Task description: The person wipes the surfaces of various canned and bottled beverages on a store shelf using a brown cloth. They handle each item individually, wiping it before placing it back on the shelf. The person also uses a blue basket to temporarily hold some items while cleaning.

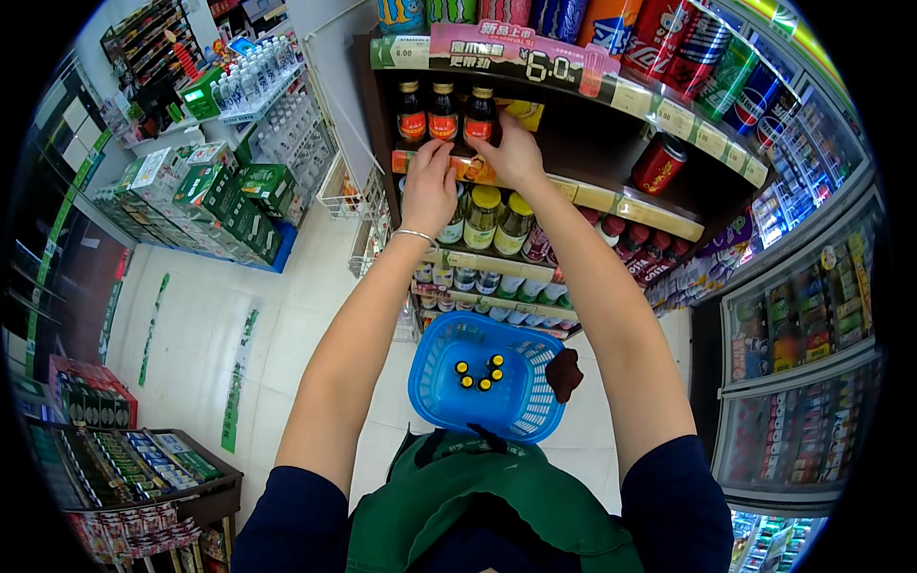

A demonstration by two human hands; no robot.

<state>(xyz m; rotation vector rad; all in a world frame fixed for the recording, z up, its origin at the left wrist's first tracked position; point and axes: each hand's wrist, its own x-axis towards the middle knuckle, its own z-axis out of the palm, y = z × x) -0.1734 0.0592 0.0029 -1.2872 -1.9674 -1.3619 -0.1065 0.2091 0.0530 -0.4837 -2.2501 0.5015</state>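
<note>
Three dark glass bottles with gold caps and red labels stand in a row on the second shelf. My right hand (514, 152) is at the rightmost bottle (480, 118), its thumb and fingers around the bottle's lower right side. Just below the middle bottle (443, 114), my left hand (431, 188) has its fingertips at the shelf's front edge; whether it touches the glass I cannot tell. The left bottle (411, 113) stands beside them. A red can (659, 163) is farther right on this shelf. Below me, a blue plastic basket (448, 412) contains several yellow-capped small bottles (485, 384).
Yellow-lidded jars (485, 215) and bottles fill the lower shelves; drink cans (658, 36) line the top one. A dark cloth (564, 374) hangs on the basket's right rim. Wire racks (351, 190) adjoin the shelf's left side. Glass-door coolers (799, 308) stand right, stacked cartons (215, 193) left.
</note>
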